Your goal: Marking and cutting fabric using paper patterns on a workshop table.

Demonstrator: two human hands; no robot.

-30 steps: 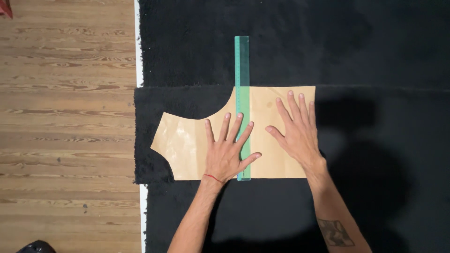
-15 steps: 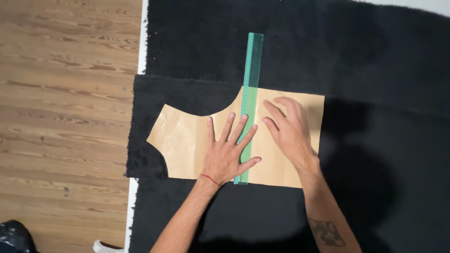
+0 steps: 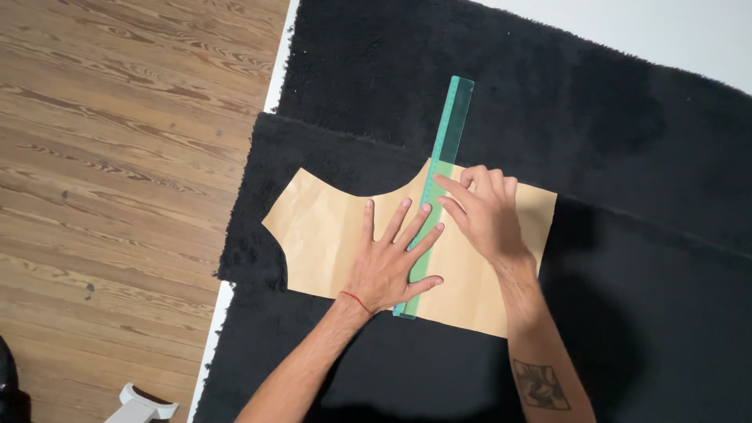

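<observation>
A tan paper pattern piece (image 3: 329, 235) with curved cut-outs lies flat on black fluffy fabric (image 3: 595, 141). A long green translucent ruler (image 3: 448, 133) crosses the paper from its near edge out over the fabric. My left hand (image 3: 392, 262) lies flat with spread fingers on the paper, its fingers and thumb over the ruler's lower part. My right hand (image 3: 486, 215) rests on the paper just right of the ruler, fingers curled, fingertips touching the ruler's edge.
Wooden floorboards (image 3: 117, 141) fill the left side. A white surface edge (image 3: 235, 290) shows under the fabric, and a pale surface (image 3: 674, 31) at the top right. A small white object (image 3: 141, 407) sits at the bottom left.
The view has tilted and shifted, so the paper and ruler now sit slanted. My right hand's fingers have drawn in from spread flat to curled against the ruler. My left hand stays pressed down.
</observation>
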